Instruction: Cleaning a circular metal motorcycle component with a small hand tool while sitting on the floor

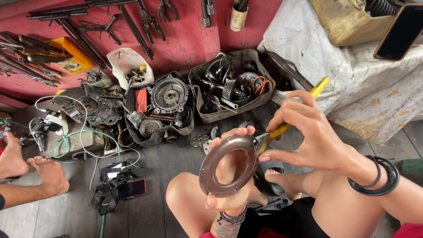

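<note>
- The floor is made of dark grey wooden planks point(150, 207), worn and dusty.
- At the back stands a red painted wooden wall point(185, 35); long dark metal hand tools point(88, 22) lean against it.
- On the right is a low block covered with a white, stained cloth point(352, 79).
- Two open grey containers full of metal engine parts point(229, 86) sit on the floor near the wall.
- The light is soft, even daylight.

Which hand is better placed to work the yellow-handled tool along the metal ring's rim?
Right, probably. The right hand already holds the yellow-handled tool, its tip at the metal ring's rim, while the left hand is busy holding that ring.
</note>
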